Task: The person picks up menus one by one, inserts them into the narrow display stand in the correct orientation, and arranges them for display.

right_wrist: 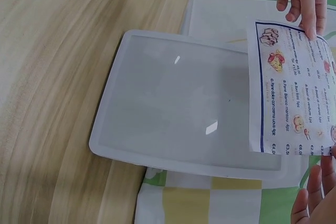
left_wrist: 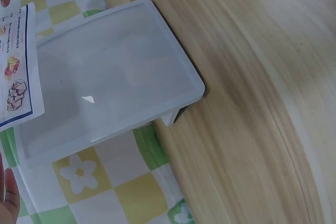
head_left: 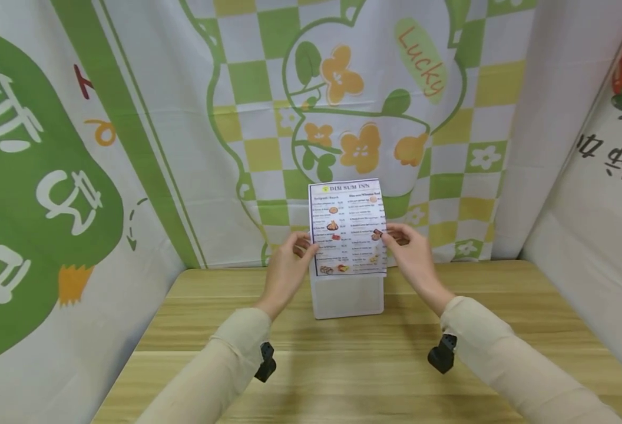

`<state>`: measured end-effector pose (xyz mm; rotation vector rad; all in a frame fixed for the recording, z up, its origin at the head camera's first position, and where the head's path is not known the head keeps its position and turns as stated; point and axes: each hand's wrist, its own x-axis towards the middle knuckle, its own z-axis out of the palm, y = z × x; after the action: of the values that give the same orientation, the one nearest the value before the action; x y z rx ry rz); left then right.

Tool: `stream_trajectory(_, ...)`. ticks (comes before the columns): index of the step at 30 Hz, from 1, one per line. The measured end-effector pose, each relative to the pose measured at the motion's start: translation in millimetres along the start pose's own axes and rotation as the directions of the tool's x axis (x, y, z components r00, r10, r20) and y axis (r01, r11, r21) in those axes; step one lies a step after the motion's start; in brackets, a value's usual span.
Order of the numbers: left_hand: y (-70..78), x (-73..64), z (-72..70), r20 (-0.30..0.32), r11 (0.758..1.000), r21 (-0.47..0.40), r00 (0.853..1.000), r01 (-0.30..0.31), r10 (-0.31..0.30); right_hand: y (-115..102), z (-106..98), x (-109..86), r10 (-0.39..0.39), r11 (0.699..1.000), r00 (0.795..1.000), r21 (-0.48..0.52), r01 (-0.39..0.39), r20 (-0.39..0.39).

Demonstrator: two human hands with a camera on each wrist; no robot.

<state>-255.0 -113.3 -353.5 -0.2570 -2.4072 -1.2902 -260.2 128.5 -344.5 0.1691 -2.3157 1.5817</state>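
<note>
A printed menu sheet (head_left: 348,229) headed "DIM SUM INN" is held upright, its lower edge curving away from a white framed panel (head_left: 348,297). My left hand (head_left: 287,268) pinches the sheet's left edge between thumb and fingers. On the opposite edge, my right hand (head_left: 412,256) pinches it at about the same height. Both wrist views show the menu (left_wrist: 16,72) covering only the panel's upper part, with the glossy lower part (right_wrist: 173,103) exposed. A small foot under the panel (left_wrist: 115,66) meets the table in the left wrist view.
The panel leans at the back of a wood-grain table (head_left: 353,371). Close behind it hangs a green, yellow and white checked cloth (head_left: 252,82). Printed cloths also hang at the left (head_left: 40,194) and right (head_left: 608,194). A small black camera hangs at each wrist.
</note>
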Motion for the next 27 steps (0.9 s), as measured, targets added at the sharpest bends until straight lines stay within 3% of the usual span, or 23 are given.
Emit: stream_trajectory(27,2.3,31.8,4.5,-0.088,0.998,0.049,0.995,-0.039,0.043,-15.9,5.7,30.6,-0.100,0.992,0.990,-0.088,0.091,-0.095)
